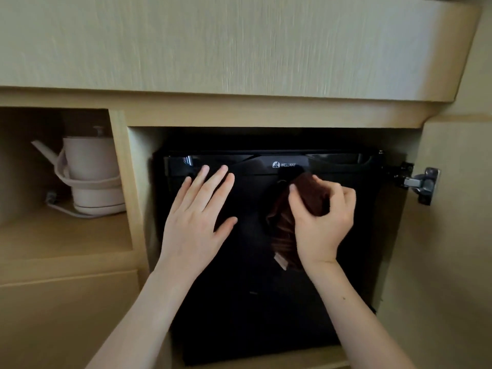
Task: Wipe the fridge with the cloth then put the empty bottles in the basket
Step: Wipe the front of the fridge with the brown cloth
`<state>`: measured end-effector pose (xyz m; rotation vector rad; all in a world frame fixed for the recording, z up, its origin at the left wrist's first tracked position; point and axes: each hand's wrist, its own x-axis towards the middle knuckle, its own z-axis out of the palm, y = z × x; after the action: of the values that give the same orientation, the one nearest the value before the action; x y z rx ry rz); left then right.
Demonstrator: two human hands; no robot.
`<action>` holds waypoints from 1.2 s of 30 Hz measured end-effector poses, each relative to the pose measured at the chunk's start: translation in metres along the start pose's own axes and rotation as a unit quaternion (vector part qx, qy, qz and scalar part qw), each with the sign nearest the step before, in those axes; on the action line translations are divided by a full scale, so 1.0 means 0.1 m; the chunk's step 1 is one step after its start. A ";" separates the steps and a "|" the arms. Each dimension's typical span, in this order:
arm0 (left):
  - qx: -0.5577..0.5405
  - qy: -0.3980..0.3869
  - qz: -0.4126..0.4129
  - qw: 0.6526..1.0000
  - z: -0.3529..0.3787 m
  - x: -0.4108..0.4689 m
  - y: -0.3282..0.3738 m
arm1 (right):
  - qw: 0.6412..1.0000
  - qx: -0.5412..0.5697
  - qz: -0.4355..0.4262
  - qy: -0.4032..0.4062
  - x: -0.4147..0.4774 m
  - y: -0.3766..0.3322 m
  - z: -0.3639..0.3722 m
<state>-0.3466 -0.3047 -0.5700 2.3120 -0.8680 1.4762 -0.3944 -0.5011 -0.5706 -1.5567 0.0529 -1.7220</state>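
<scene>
- A pale wooden cabinet (pixel 239 49) fills the view, with a broad, wood-grained front running across the top.
- The black fridge (pixel 253 302) sits inside the cabinet's central opening. Its door is closed and faces the camera, and its top edge lies just under the opening's upper rim.
- A wooden door panel (pixel 452 235) stands at the right of the opening.
- An open niche (pixel 61 235) lies to the left of the fridge, separated from it by a wooden upright.
- Both bare forearms reach up from the bottom edge towards the fridge door.
- The left hand (pixel 197 217) lies flat against the upper left of the fridge door. Its fingers are straight and spread, with the tips near the top edge and the thumb out to the right; it holds nothing.
- The right hand (pixel 323 222) is on the upper middle of the door, apart from the left hand, with its fingers curled round the cloth.
- A pale kettle (pixel 90 166) stands on its base in the niche, with its spout pointing left and a knob on its lid.
- The cloth (pixel 283 230) is dark brown and bunched. It is held against the fridge door just below the logo, with a fold hanging down left of the wrist and a small pale tag at its lower end.
- A metal hinge (pixel 423 183) is fixed to the door panel, level with the top of the fridge.
- A pale cord (pixel 61 209) lies on the niche floor beside the kettle's base.
- A white logo (pixel 284 164) reading WELLWAY sits in the middle of the fridge's top strip.
</scene>
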 end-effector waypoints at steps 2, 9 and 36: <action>0.002 -0.006 -0.011 1.000 0.08 -0.02 0.05 | 0.999 0.007 0.046 0.022 0.13 0.06 0.00; -0.011 0.009 -0.025 1.000 0.20 -0.07 0.05 | 0.997 -0.029 -0.051 -0.056 -0.20 0.07 0.30; 0.041 -0.020 0.020 0.999 0.42 0.03 0.45 | 1.000 -0.029 0.011 -0.001 0.35 0.49 -0.24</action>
<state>-0.3423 -0.3623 -0.5899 2.4048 -0.8842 1.5131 -0.3865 -0.5654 -0.5728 -1.5934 0.1204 -1.7159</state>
